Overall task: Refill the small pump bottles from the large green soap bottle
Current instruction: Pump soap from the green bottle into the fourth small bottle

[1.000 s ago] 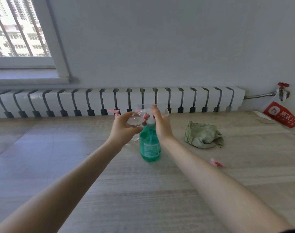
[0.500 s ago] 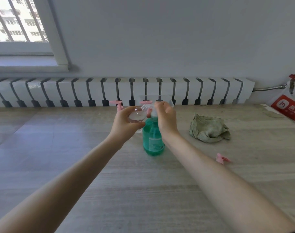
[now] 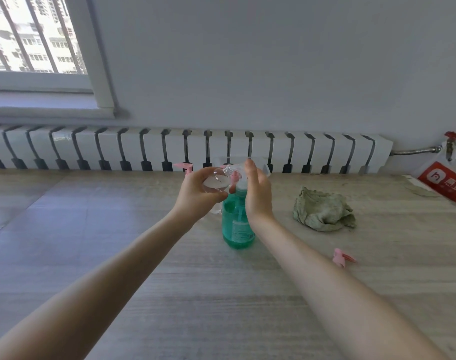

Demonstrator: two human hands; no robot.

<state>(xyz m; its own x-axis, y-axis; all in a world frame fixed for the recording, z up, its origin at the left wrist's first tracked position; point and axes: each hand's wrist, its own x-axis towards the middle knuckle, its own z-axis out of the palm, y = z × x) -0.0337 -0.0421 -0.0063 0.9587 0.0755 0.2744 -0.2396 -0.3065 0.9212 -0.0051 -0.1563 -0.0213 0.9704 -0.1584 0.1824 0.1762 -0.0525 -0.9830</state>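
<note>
The large green soap bottle [image 3: 237,226] stands upright on the wooden table [image 3: 221,294], its white pump top between my hands. My left hand [image 3: 199,196] grips a small clear bottle [image 3: 216,181], tilted with its threaded neck toward the green bottle's pump. My right hand [image 3: 256,196] is over the pump head, fingers curved round it; the nozzle is partly hidden. A pink pump cap [image 3: 342,258] lies loose on the table to the right. Another pink pump top [image 3: 184,167] shows behind my left hand.
A crumpled green-grey cloth [image 3: 323,210] lies right of the bottle. A clear container rim [image 3: 263,165] sits behind my hands. A white radiator [image 3: 117,149] runs along the wall at the table's back edge. A red-and-white bag [image 3: 445,185] is at far right.
My hands keep their hold at the pump and small bottle. The view has shifted slightly; the small bottle's neck stays by the nozzle.
</note>
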